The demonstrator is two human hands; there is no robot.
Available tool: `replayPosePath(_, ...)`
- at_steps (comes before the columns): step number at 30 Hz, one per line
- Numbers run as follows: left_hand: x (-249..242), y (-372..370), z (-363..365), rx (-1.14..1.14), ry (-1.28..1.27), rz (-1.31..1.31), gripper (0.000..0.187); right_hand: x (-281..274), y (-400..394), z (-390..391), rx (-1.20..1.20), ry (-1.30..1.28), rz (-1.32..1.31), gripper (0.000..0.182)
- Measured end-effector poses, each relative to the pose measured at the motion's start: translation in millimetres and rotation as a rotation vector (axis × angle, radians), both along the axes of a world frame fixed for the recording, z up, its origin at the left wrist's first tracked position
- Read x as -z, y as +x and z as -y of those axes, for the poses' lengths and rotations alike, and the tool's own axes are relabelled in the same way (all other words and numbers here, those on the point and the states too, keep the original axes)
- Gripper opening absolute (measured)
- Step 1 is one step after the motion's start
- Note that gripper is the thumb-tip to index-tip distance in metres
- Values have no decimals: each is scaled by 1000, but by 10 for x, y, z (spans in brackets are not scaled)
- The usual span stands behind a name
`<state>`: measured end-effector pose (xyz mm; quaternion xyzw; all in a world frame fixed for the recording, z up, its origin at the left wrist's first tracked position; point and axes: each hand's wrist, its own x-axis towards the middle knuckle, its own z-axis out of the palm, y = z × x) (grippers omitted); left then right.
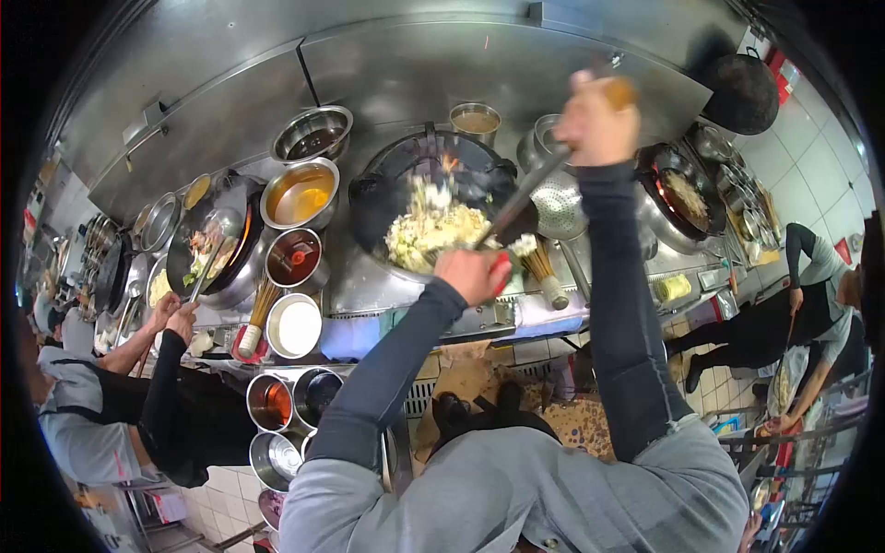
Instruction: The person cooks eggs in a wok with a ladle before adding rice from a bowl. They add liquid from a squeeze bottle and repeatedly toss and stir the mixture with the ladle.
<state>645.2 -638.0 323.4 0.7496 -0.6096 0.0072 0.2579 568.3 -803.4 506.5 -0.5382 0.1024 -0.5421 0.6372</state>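
Note:
Chopped pale yellow and green food (433, 235) lies heaped in a dark wok (373, 226) on the burner in front of me, with some pieces in the air above the heap. My left hand (470, 276) is closed at the wok's near right edge, with a bit of red material (501, 269) beside the fingers. Raised high to the right, my right hand (599, 122) is slightly blurred and wrapped round the wooden-ended handle of a long wok utensil (530, 189). Its shaft slants down to the food, where the working end is hidden.
Metal pots of brown liquid (300, 195) and white contents (295, 326) stand left. A perforated strainer (558, 205) and bamboo brush (546, 276) lie right. A co-worker (101, 405) cooks at a left wok; another person (820, 304) stands right. Flames show at the right wok (680, 198).

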Motion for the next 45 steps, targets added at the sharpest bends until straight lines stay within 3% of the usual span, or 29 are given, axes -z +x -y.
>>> replayPosePath(2, 713, 56, 184, -89, 96, 105, 34, 555, 432, -2, 234, -70, -115, 18)
replayPosePath(4, 1435, -250, -10, -145, 182, 82, 37, 986, 497, -42, 106, 7, 181, 21)
replayPosePath(5, 1707, -373, -141, -154, 178, 67, 38, 1013, 415, -39, 117, -34, 189, 22)
replayPosePath(7, 1441, -630, -480, 43, 324, -56, 39, 859, 228, -18, -5, 56, 102, 22)
replayPosePath(9, 512, -630, -530, 57, 297, -53, 41, 592, 54, 19, -56, 35, -155, 22)
replayPosePath(12, -135, -236, -200, 1, 91, -93, 42, -10, -106, -147, -21, 20, -6, 22)
replayPosePath(13, 45, -65, 6, -2, -6, 83, 40, -48, -63, -184, 3, 24, 47, 21)
replayPosePath(15, 491, 53, 214, -49, -5, 163, 41, 434, 312, -82, 152, -4, -52, 20)
replayPosePath(17, 1164, -217, 135, -196, 23, 44, 44, 1022, 495, -12, 78, 63, 113, 22)
replayPosePath(19, 1424, -500, -194, -148, 195, -48, 45, 1115, 383, 58, 74, -10, 226, 23)
replayPosePath(21, 1122, -689, -472, 45, 285, -125, 44, 840, 212, 81, -14, 114, 59, 22)
replayPosePath(23, 347, -594, -399, 80, 354, -58, 44, 448, 26, 118, -93, 156, -148, 22)
replayPosePath(24, -61, -454, -333, 1, 315, -24, 42, 218, -35, 74, -80, 42, -62, 23)
replayPosePath(25, -112, -278, -192, -42, 101, -43, 41, 40, -71, -21, -53, -15, 14, 24)
replayPosePath(27, -57, 60, 123, -51, 63, 32, 39, 89, 107, -12, 1, -25, 72, 22)
replayPosePath(29, 611, 71, 306, -120, 116, 142, 37, 598, 480, -28, 148, -23, -6, 20)
replayPosePath(30, 981, -82, 276, -159, 83, 9, 35, 1013, 611, 115, 142, -32, 65, 21)
replayPosePath(32, 1544, -355, 108, -174, 220, -6, 37, 1139, 539, 85, 123, -49, 197, 22)
replayPosePath(34, 1367, -594, -230, -39, 420, -158, 41, 932, 320, 103, 34, -2, 152, 21)
replayPosePath(37, 342, -545, -341, 58, 293, -45, 44, 433, 110, -5, -53, 45, -80, 21)
replayPosePath(38, -43, -375, -282, 58, 263, -86, 45, 223, 45, -96, -49, 12, -36, 21)
replayPosePath(39, 6, -202, -89, -5, 250, -122, 47, 121, 10, -180, -43, -17, 3, 21)
replayPosePath(41, 101, 66, 181, -4, 53, 55, 44, 355, 242, -45, 48, 10, 24, 21)
replayPosePath(43, 831, 103, 309, -131, -27, 102, 42, 930, 575, -29, 221, -31, 86, 21)
replayPosePath(45, 1288, -174, 140, -178, 118, 14, 38, 1315, 537, 32, 208, -63, 207, 21)
